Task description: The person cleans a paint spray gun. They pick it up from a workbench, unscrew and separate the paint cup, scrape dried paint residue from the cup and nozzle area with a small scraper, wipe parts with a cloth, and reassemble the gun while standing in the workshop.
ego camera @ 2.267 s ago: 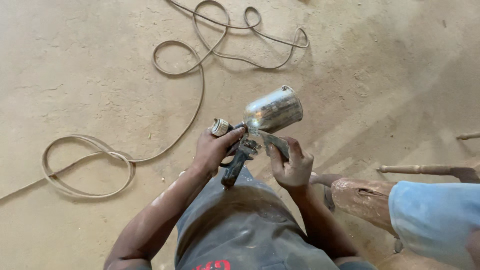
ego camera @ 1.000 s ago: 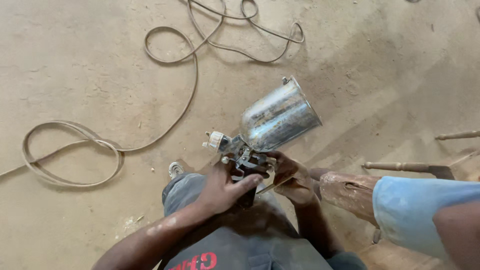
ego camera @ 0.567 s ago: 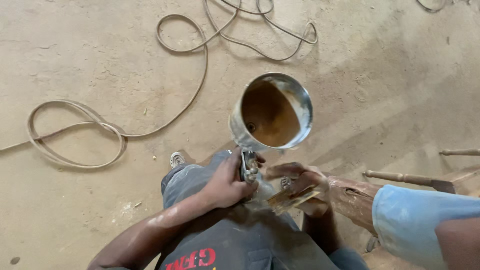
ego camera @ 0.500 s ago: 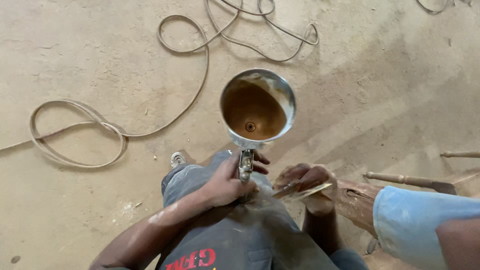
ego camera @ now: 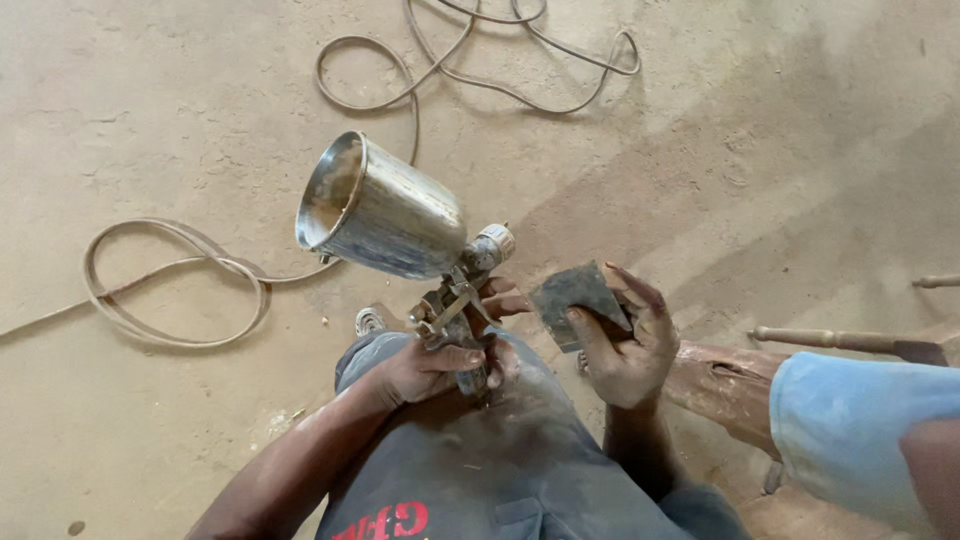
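Observation:
My left hand (ego camera: 432, 366) grips the handle of a metal spray gun (ego camera: 452, 305) over my lap. Its shiny open cup (ego camera: 382, 211) is tilted on its side, with the mouth facing left. My right hand (ego camera: 628, 350) holds a small dark square pad, like a piece of sandpaper (ego camera: 578, 300), just right of the gun, between thumb and fingers. The two hands are a short way apart.
A long hose (ego camera: 175, 290) loops over the dusty concrete floor to the left and at the top. A worn wooden piece (ego camera: 725, 385) and a thin turned stick (ego camera: 840, 340) lie at right. A second person's light-blue sleeve (ego camera: 860, 430) shows at lower right.
The cup was upright with its mouth towards me; it has now tipped over to the left. My right hand has lifted away from the gun with the dark pad.

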